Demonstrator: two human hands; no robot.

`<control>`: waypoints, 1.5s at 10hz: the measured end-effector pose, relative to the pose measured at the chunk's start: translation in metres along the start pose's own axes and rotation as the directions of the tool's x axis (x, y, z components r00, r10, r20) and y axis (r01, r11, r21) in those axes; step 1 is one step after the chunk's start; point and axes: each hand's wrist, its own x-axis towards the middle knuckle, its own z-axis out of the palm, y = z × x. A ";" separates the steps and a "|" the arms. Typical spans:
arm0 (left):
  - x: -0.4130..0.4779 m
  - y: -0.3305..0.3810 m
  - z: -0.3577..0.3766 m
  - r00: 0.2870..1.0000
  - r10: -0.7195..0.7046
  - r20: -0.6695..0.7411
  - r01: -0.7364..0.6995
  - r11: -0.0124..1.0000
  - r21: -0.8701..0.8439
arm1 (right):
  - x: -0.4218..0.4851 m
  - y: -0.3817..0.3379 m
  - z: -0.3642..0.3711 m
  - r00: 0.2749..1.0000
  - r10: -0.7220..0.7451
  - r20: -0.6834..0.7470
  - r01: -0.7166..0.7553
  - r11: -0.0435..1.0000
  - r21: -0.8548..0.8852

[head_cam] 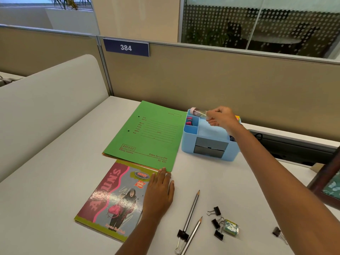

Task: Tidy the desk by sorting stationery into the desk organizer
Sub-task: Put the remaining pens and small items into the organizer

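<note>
My right hand (220,118) pinches a clear tube (199,113) with a pink cap. The tube is tilted, cap toward 10 o'clock, over the back left corner of the blue desk organizer (189,142). The organizer sits on the table (55,162) at about 1 o'clock from centre. My left hand (160,190) lies flat, fingers straight, on the right edge of the notebook (110,199) at 6 o'clock. The green file (147,137) is just left of the organizer, its near edge overlapping the notebook's top. Loose at 5 o'clock are two pencils (192,208), black binder clips (215,211), a big clip (182,235) touching the pencils, and a small green packet (230,227) among the clips. A lone clip (276,232) lies apart at 4 o'clock. A picture frame (327,184) is cut off at 3 o'clock. There's a pink item (189,121) in the organizer's left compartment, can't tell what. My wrist hides the organizer's right side, and the tube's contents are unreadable.
</note>
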 end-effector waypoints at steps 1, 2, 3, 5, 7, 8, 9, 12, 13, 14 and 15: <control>0.001 0.001 0.000 1.000 -0.001 -0.005 0.001 1.000 -0.002 | -0.007 0.005 -0.002 0.974 0.218 0.053 -0.217 0.855 0.470; 0.001 0.001 0.000 1.000 0.002 -0.009 -0.002 1.000 -0.002 | -0.010 0.008 0.000 0.952 0.256 0.168 -0.302 0.695 0.652; 0.001 0.000 0.001 1.000 0.004 -0.017 -0.004 1.000 -0.010 | -0.009 0.004 0.008 0.956 0.203 0.211 -0.293 0.659 0.693; 0.001 0.000 0.001 1.000 0.008 -0.022 -0.008 1.000 -0.014 | 0.007 0.010 0.021 0.995 0.030 0.093 -0.068 0.894 0.442; 0.000 -0.001 0.002 1.000 0.011 -0.021 -0.011 1.000 -0.012 | 0.018 0.020 0.025 0.979 -0.198 -0.052 0.197 0.980 -0.012; 0.000 -0.001 0.001 1.000 0.010 -0.022 -0.010 1.000 -0.012 | 0.015 0.021 0.031 0.935 -0.353 -0.020 0.344 0.921 -0.184; 0.001 0.000 0.001 1.000 0.008 -0.019 -0.009 1.000 -0.010 | 0.013 0.021 0.035 0.899 -0.434 0.059 0.433 0.859 -0.272; 0.001 0.000 0.001 1.000 0.010 -0.016 -0.010 1.000 -0.011 | 0.022 0.024 0.038 0.834 -0.447 0.324 0.547 0.596 -0.588; 0.000 -0.001 0.002 1.000 0.008 -0.016 -0.008 1.000 -0.016 | 0.023 0.028 0.038 0.863 -0.418 0.285 0.500 0.618 -0.607; 0.001 -0.001 0.002 1.000 0.016 -0.017 -0.016 1.000 -0.015 | 0.023 0.029 0.037 0.871 -0.410 0.273 0.481 0.589 -0.649; 0.001 -0.001 0.001 1.000 0.019 -0.012 -0.019 1.000 -0.005 | 0.021 0.033 0.036 0.883 -0.339 0.324 0.457 0.471 -0.754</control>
